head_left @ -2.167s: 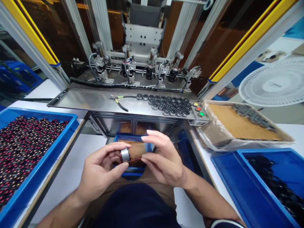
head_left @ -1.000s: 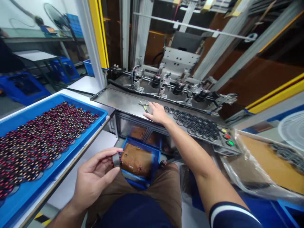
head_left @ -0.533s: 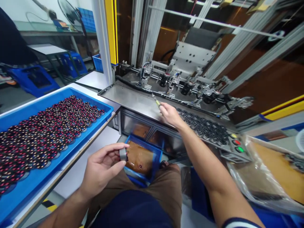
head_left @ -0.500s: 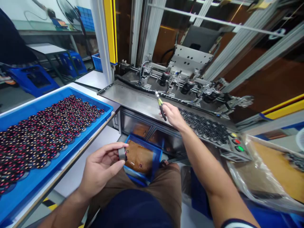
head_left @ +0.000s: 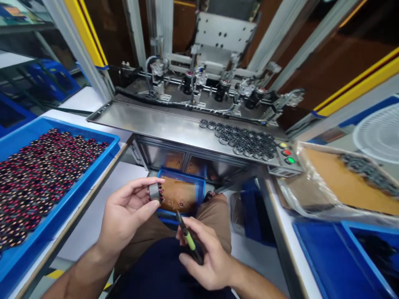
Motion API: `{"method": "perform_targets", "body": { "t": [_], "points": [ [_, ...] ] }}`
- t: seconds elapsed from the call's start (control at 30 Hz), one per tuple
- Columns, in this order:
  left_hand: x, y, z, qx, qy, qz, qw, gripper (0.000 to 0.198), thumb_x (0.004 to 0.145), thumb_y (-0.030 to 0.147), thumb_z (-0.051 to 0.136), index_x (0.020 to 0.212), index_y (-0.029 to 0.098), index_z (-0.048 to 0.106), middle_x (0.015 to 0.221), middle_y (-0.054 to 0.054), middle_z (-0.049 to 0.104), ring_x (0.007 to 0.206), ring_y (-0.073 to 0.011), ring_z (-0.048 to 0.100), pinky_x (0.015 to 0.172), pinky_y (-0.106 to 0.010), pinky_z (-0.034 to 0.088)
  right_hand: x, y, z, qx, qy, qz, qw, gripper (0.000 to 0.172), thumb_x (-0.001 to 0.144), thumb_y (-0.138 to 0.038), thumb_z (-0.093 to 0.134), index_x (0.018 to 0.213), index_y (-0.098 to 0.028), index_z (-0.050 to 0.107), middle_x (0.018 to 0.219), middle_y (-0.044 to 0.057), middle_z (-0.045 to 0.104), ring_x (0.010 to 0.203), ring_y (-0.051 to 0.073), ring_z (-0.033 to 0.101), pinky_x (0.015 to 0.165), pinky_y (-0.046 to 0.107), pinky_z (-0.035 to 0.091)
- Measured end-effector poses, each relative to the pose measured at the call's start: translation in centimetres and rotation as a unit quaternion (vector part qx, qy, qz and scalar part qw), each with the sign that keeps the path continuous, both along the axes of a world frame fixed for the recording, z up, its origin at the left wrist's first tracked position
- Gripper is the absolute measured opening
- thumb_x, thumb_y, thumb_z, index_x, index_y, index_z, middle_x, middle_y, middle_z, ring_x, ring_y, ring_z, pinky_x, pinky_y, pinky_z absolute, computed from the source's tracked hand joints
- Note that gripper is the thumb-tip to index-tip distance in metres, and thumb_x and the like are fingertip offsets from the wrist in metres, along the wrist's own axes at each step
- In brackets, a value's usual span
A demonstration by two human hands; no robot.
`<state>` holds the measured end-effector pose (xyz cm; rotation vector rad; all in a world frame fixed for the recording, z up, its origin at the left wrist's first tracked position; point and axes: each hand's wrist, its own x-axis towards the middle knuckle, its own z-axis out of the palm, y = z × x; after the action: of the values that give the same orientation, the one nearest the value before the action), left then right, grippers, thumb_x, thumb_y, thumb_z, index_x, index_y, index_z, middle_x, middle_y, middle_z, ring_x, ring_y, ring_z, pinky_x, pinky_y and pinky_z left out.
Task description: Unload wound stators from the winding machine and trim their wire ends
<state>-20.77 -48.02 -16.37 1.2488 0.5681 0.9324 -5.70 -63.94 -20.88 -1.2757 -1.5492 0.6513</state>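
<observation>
My left hand (head_left: 124, 211) is closed on a small motor stator (head_left: 155, 192), gripped by its edge between thumb and fingers. The stator has a smooth grey outer band and dark and reddish bits along its right side. Over my lap, my right hand (head_left: 208, 253) holds pliers (head_left: 188, 240) with green and black handles. Their dark tip points up and left, below the stator and apart from it. Beneath both, a blue bin (head_left: 200, 189) lined with brown sheet holds a small round part (head_left: 181, 204).
At left, a blue tray (head_left: 114, 141) is filled with wound stators (head_left: 59, 174). Ahead, a metal ledge (head_left: 149, 120) carries dark ring parts (head_left: 246, 139) before a machine fixture (head_left: 222, 89). Control buttons (head_left: 286, 153) sit at its right end, beside a plastic-lined box (head_left: 327, 178).
My right hand has come back from above the metal ledge to my lap, bringing the pliers near the stator. My left hand keeps its hold. The view has shifted right.
</observation>
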Motion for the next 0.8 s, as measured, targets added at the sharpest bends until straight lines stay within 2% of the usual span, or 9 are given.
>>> {"method": "perform_targets", "body": {
  "t": [0.13, 0.27, 0.4, 0.6, 0.8],
  "points": [
    [0.8, -0.7, 0.3, 0.019, -0.004, -0.030, 0.999, 0.037, 0.078, 0.008, 0.072, 0.113, 0.020, 0.068, 0.115, -0.008, 0.072, 0.096, -0.0164, 0.070, 0.085, -0.022, 0.058, 0.6, 0.9, 0.8, 0.026, -0.014, -0.023, 0.999, 0.074, 0.071, -0.013, 0.058, 0.142, -0.017, 0.037, 0.105, 0.010, 0.063, 0.093, 0.020, 0.062, 0.084, 0.034, 0.055],
    [0.9, -1.1, 0.6, 0.043, 0.004, -0.031, 0.999, 0.038, 0.078, 0.007, 0.071, 0.113, 0.021, 0.067, 0.116, -0.008, 0.072, 0.099, -0.0170, 0.070, 0.089, -0.024, 0.057, 0.6, 1.2, 0.8, 0.032, -0.002, -0.018, 0.999, 0.074, 0.070, -0.011, 0.057, 0.142, -0.017, 0.039, 0.109, 0.011, 0.060, 0.099, 0.021, 0.060, 0.087, 0.034, 0.055],
    [1.0, -1.4, 0.8, 0.059, 0.019, -0.018, 0.998, 0.037, 0.078, 0.006, 0.071, 0.112, 0.021, 0.067, 0.115, -0.007, 0.072, 0.099, -0.0168, 0.070, 0.088, -0.024, 0.057, 0.6, 1.3, 0.5, 0.032, 0.009, -0.018, 0.999, 0.075, 0.071, -0.012, 0.057, 0.144, -0.018, 0.038, 0.108, 0.010, 0.061, 0.094, 0.020, 0.061, 0.085, 0.035, 0.055],
    [1.2, -1.6, 0.8, 0.071, 0.037, -0.021, 0.997, 0.037, 0.078, 0.007, 0.071, 0.111, 0.022, 0.068, 0.114, -0.006, 0.073, 0.097, -0.0172, 0.071, 0.087, -0.024, 0.058, 0.8, 1.6, 0.4, 0.057, 0.028, -0.016, 0.998, 0.073, 0.072, -0.011, 0.056, 0.143, -0.018, 0.039, 0.097, 0.008, 0.060, 0.080, 0.018, 0.059, 0.069, 0.031, 0.055],
    [1.2, -1.4, 0.6, 0.068, 0.034, -0.021, 0.997, 0.038, 0.078, 0.007, 0.072, 0.113, 0.021, 0.067, 0.115, -0.008, 0.072, 0.099, -0.0185, 0.070, 0.087, -0.025, 0.058, 1.0, 1.9, 0.8, 0.061, 0.020, -0.009, 0.998, 0.070, 0.070, -0.010, 0.054, 0.139, -0.016, 0.042, 0.096, 0.008, 0.058, 0.080, 0.017, 0.057, 0.068, 0.030, 0.053]
  ]
}}
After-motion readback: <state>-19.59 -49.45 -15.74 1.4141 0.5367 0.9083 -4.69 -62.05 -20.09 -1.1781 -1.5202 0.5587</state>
